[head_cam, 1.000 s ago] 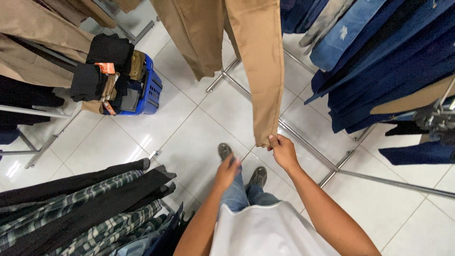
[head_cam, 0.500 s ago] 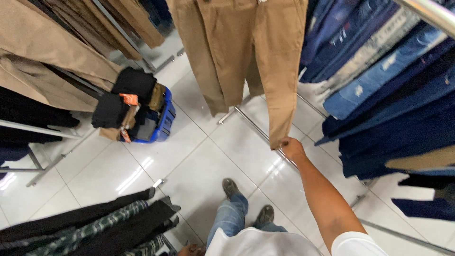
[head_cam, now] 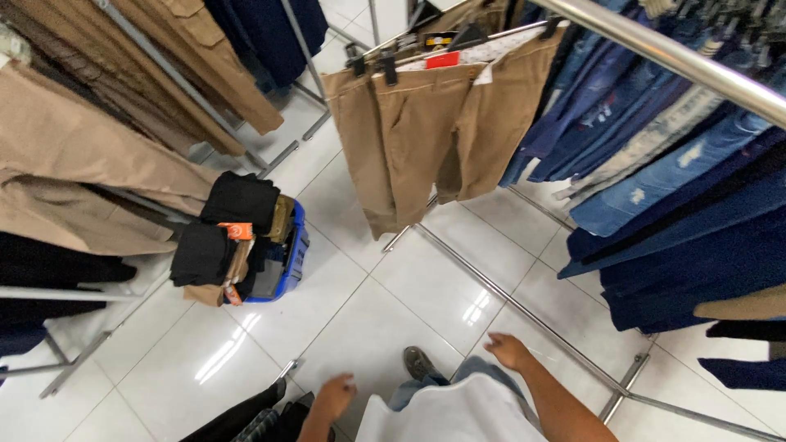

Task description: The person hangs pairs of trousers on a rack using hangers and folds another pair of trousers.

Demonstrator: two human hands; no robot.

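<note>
Hands (head_cam: 417, 376) empty, low; bare floor (head_cam: 368, 319) ahead

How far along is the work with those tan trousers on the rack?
Done: the tan trousers hang clipped on the rail. In hand: nothing; left hand and right hand are both empty, low near the floor. Left: folded clothes sit in and over the blue basket.

A red rectangular tag (head_cam: 442, 59) sits at the waistband of hanging tan trousers (head_cam: 426, 131); an orange label (head_cam: 239, 231) marks black folded clothes (head_cam: 221, 229) over a blue basket (head_cam: 291, 262).
</note>
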